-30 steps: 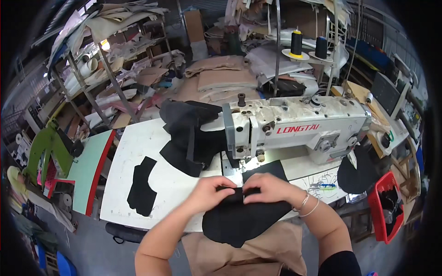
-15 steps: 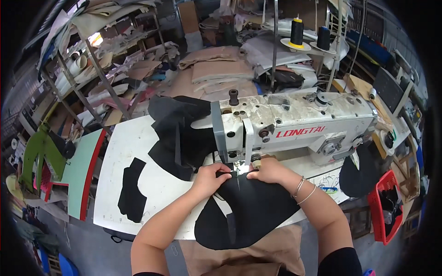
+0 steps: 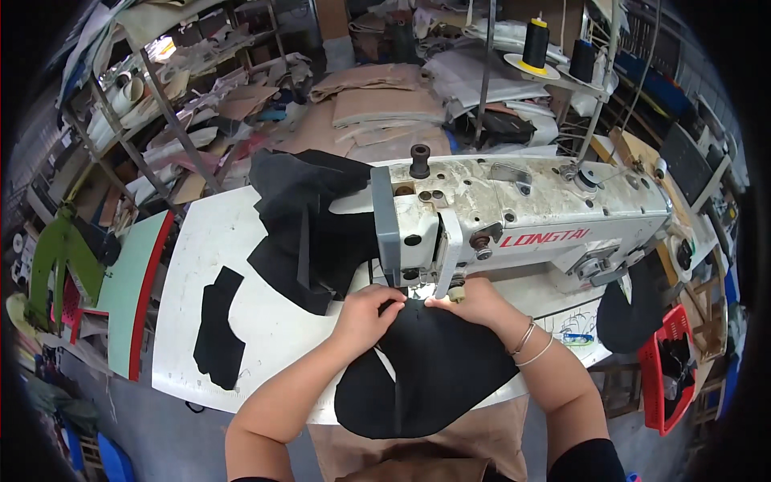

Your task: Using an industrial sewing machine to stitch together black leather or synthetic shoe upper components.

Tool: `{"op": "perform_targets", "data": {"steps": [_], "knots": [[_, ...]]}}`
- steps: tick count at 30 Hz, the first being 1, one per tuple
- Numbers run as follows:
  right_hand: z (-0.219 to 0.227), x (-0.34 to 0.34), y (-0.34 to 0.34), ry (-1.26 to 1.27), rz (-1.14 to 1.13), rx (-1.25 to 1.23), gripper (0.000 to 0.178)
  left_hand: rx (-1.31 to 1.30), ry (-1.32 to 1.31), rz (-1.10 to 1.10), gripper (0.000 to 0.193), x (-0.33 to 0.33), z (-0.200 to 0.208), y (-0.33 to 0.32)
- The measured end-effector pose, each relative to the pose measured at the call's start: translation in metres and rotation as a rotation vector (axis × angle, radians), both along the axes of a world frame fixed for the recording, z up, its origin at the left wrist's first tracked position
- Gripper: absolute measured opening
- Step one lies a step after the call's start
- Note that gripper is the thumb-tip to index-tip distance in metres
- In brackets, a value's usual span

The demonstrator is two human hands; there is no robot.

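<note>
A large black fabric piece [image 3: 454, 365] lies at the front of the white sewing machine [image 3: 522, 205], its far edge close under the lit needle area. My left hand [image 3: 365, 317] pinches that edge between thumb and fingers, just left of the needle. On the needle's other side my right hand [image 3: 474, 305] presses its thumb on the same edge, fingers closed and partly hidden behind the machine head. The near part of the piece hangs over the table's front edge, and a narrow gap shows white through it. The needle tip is too small to make out.
Black cut pieces [image 3: 301, 241] lie heaped left of the machine head. A smaller black piece [image 3: 218, 325] rests on the white tabletop [image 3: 269, 353]. Another black piece [image 3: 630, 313] hangs at the right end, near a red basket [image 3: 654, 386]. Thread cones [image 3: 536, 44] stand behind.
The view has shifted slightly, and the machine appears a little farther right. Both hands keep their hold beside the needle. The near folds of the black piece have settled, and its gap looks narrower.
</note>
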State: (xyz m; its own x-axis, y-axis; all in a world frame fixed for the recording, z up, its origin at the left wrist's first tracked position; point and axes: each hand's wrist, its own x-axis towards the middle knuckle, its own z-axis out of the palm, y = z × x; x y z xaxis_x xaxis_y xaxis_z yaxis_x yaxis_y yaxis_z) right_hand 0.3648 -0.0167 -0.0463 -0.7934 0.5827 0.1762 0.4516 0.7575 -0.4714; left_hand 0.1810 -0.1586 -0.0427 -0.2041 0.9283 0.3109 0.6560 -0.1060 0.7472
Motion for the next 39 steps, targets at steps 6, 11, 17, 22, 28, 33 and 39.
{"op": "perform_targets", "data": {"steps": [6,11,17,22,28,33,39], "knots": [[0.033,0.01,-0.001,0.125,0.228,-0.475,0.039,0.162,0.25,-0.027,0.019,0.015,0.02,-0.013],[0.035,0.013,-0.006,0.25,0.362,-0.552,0.028,-0.029,-0.121,-0.23,0.025,0.015,0.019,-0.007],[0.026,0.007,-0.011,0.211,0.167,-0.511,0.03,-0.185,-0.008,-0.042,0.022,0.013,0.012,-0.007],[0.019,0.003,-0.011,-0.088,0.019,-0.035,0.053,-0.149,0.52,0.124,0.06,0.007,0.017,-0.033],[0.0,0.003,-0.001,0.004,-0.019,-0.011,0.059,-0.386,0.184,-0.032,0.043,-0.011,0.031,-0.023],[0.025,-0.007,-0.002,-0.197,-0.085,-0.218,0.07,-0.42,-0.723,-0.101,0.02,-0.008,0.019,-0.019],[0.02,-0.006,0.003,-0.283,-0.055,-0.223,0.062,-0.114,-0.051,0.142,0.019,0.008,0.002,-0.011]]}}
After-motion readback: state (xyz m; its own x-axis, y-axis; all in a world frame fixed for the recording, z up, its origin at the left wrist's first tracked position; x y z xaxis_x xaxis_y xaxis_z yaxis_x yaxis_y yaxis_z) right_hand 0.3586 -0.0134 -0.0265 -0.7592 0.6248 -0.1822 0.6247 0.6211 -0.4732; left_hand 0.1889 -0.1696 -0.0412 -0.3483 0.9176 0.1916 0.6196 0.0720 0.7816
